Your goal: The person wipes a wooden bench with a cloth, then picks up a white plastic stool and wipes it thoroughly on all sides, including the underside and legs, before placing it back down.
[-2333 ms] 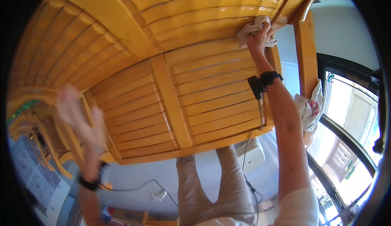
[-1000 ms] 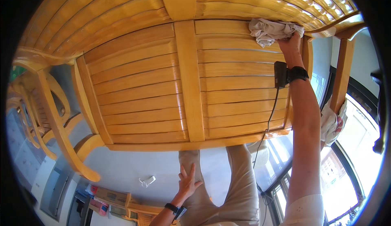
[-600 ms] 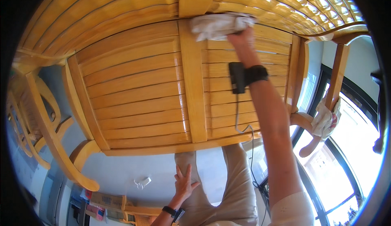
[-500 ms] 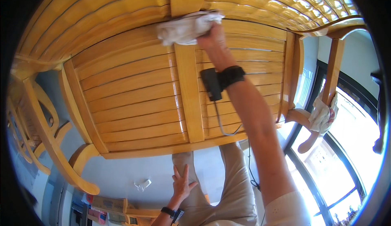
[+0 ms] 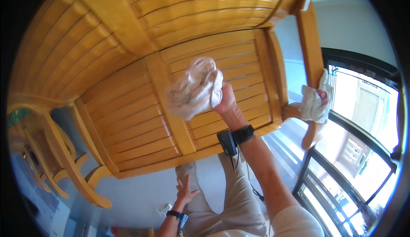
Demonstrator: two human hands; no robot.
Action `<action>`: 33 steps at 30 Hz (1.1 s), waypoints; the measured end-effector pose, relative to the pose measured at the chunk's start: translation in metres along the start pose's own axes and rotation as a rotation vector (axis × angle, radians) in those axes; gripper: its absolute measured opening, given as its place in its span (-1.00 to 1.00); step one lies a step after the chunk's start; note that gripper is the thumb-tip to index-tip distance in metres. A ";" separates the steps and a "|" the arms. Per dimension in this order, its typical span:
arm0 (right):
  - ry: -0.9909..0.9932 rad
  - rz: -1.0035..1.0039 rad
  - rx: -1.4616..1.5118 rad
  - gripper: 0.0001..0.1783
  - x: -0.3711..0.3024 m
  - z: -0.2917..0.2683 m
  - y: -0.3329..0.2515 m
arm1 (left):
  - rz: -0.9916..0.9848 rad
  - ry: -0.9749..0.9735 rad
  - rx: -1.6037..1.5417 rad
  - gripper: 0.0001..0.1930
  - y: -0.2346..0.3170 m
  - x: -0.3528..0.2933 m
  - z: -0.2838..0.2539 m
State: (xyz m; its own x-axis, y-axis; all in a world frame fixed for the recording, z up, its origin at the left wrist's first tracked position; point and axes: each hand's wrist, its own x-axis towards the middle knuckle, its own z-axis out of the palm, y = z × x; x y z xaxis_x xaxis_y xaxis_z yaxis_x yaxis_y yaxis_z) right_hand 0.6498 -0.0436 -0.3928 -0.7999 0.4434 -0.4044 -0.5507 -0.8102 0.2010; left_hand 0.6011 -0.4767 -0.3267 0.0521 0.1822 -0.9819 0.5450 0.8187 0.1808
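A crumpled whitish cloth (image 5: pixel 194 89) is bunched in my right hand (image 5: pixel 227 98), whose fingers close round its right side. Cloth and hand are over the slatted seat of a glossy yellow wooden bench (image 5: pixel 171 121), near the seat's middle board. Whether the cloth touches the wood I cannot tell. My left hand (image 5: pixel 185 192) holds nothing, its fingers spread, beside my left leg in front of the bench. Black devices are strapped at both wrists.
The bench's slatted back (image 5: pixel 205 13) rises at the far side. Another whitish cloth (image 5: pixel 316 102) with a red mark hangs on its right armrest. Wooden chairs (image 5: pixel 40 164) stand at left. A black-framed glass door (image 5: pixel 354 151) is at right.
My right hand has brought the cloth from the seat's back edge nearer to me. The view has swung to the right. My left hand stays by my leg, fingers still spread.
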 end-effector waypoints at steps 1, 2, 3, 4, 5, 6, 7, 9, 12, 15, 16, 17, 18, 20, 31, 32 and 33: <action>0.033 -0.019 -0.002 -0.52 -0.022 0.005 -0.007 | -0.014 -0.026 0.004 0.07 0.002 0.003 0.000; 0.003 -0.015 0.053 -0.53 -0.041 0.010 -0.015 | -0.068 -0.105 -0.004 0.09 0.005 0.007 -0.001; -0.017 -0.031 0.051 -0.53 -0.060 0.017 -0.023 | -0.079 -0.142 0.020 0.09 0.009 0.011 -0.005; -0.027 -0.069 0.073 -0.55 -0.079 0.024 -0.031 | -0.083 -0.182 0.044 0.09 0.015 0.016 -0.010; -0.043 -0.110 0.064 -0.56 -0.099 0.032 -0.040 | -0.100 -0.220 0.063 0.10 0.022 0.020 -0.018; 0.044 -0.166 0.054 -0.56 -0.121 0.043 -0.050 | -0.102 -0.249 0.157 0.11 0.034 0.026 -0.028; 0.103 -0.205 0.050 -0.56 -0.144 0.055 -0.062 | -0.019 -0.200 0.238 0.07 0.049 0.029 -0.039; 0.065 -0.263 0.005 -0.53 -0.193 0.085 -0.093 | 0.124 -0.057 0.231 0.01 0.091 0.032 -0.061; -0.062 -0.362 -0.152 -0.50 -0.248 0.140 -0.152 | 0.353 0.110 0.119 -0.17 0.185 0.031 -0.090; -0.253 -0.427 -0.453 -0.51 -0.264 0.201 -0.223 | 0.686 0.176 -0.001 -0.24 0.297 0.023 -0.102; -0.321 -0.437 -0.589 -0.52 -0.262 0.223 -0.248 | 0.762 0.200 -0.038 -0.25 0.333 0.019 -0.100; -0.356 -0.414 -0.638 -0.53 -0.254 0.244 -0.272 | 0.807 0.211 -0.081 -0.21 0.368 0.015 -0.097; 0.101 -0.796 -0.809 -0.54 -0.238 0.256 -0.287 | 0.864 0.237 -0.142 -0.15 0.401 0.013 -0.093; 0.173 -0.946 -0.972 -0.61 -0.187 0.274 -0.325 | 1.113 0.385 -0.128 -0.14 0.456 0.011 -0.084; 0.630 -1.090 -2.576 -0.29 -0.010 0.159 -0.414 | 1.178 0.517 -0.145 0.03 0.545 0.032 -0.048; 0.470 -1.236 -2.657 -0.30 -0.005 0.163 -0.423 | 1.168 0.495 -0.189 0.03 0.549 0.033 -0.047; 0.508 -1.179 -2.670 -0.30 -0.004 0.162 -0.426 | 1.170 0.489 -0.240 0.04 0.552 0.034 -0.048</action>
State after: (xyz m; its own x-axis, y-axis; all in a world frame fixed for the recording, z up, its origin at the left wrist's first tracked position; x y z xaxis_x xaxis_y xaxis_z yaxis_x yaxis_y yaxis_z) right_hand 0.8490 0.3615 -0.3321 -0.4565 0.8453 0.2778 0.7692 0.5318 -0.3543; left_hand 0.8641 0.0077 -0.2575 0.0562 0.9912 -0.1200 0.2176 0.1051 0.9704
